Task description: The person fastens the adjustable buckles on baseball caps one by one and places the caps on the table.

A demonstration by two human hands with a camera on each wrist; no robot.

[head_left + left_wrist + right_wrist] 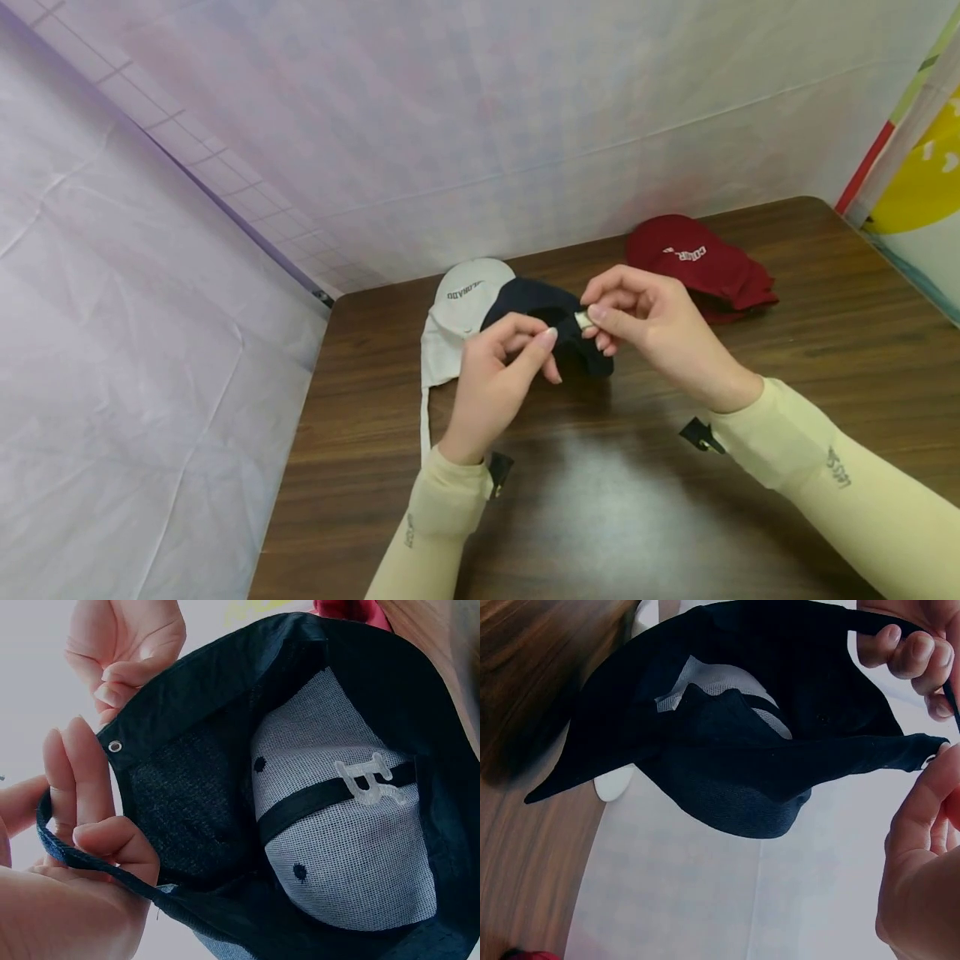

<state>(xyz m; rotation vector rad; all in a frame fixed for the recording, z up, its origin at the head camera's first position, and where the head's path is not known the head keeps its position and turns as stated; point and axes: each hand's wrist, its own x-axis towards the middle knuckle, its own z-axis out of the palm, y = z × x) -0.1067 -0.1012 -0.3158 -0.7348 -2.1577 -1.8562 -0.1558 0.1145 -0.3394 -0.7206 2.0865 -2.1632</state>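
Observation:
A navy baseball cap [521,296] hangs between my two hands, its mesh-lined inside [337,847] facing the left wrist camera. My left hand [491,383] holds the cap's narrow back strap [97,862], which loops around its curled fingers. At the other side of the back opening, my right hand [667,329] pinches the band end between thumb and finger. A small pale, shiny piece [582,320] shows at those fingertips. Close by on the band is a metal eyelet [115,746]. In the right wrist view the brim [562,776] points left.
A white cap [472,300] with dark lettering lies behind the navy one, its strap trailing forward. Toward the back right of the wooden table [360,483] sits a dark red cap [690,262]. Pale cloth walls [480,125] enclose the left and back.

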